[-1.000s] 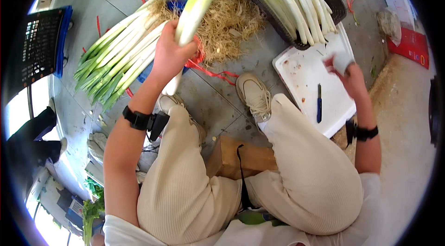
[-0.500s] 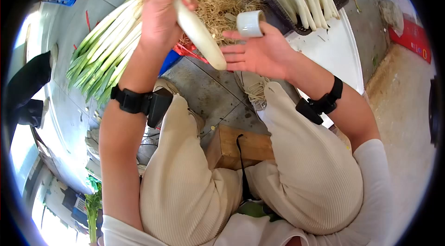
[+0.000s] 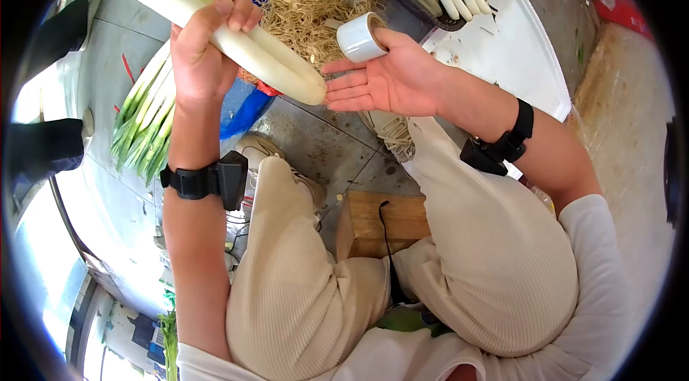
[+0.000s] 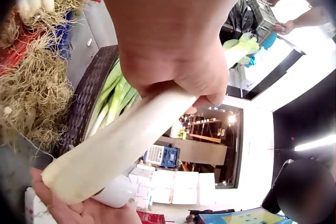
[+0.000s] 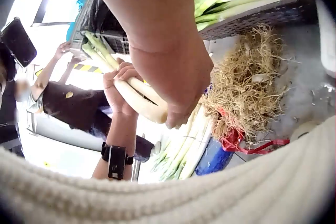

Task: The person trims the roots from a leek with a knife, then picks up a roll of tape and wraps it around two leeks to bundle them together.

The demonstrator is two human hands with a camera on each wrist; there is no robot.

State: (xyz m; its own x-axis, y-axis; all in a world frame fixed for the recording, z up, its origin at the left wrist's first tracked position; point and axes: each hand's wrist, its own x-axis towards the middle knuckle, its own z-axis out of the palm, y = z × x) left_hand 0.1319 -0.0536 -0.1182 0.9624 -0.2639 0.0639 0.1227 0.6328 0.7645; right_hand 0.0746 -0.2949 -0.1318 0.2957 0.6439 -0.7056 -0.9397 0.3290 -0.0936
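My left hand (image 3: 208, 44) grips a pair of leeks (image 3: 247, 54), their white ends slanting down to the right and their green parts leading off the upper left. The right hand (image 3: 405, 80) is palm up with fingers straight, fingertips right at the white root ends. A roll of white tape (image 3: 361, 36) sits at its thumb, above the fingers. In the left wrist view the white shaft (image 4: 121, 145) crosses in front of the right palm (image 4: 89, 211) and partly hides the tape roll (image 4: 114, 191).
Trimmed roots (image 3: 316, 11) are heaped on the floor beyond the hands. More leeks (image 3: 147, 115) lie at left; others fill a dark basket (image 3: 448, 22) beside a white tray (image 3: 527, 51). A wooden box (image 3: 380, 219) stands between the legs. Another person (image 5: 73, 103) is in the background.
The right hand has come from over the tray to the leek ends, bringing the tape roll. My left hand has moved left with the leeks, tilting them nearer level.
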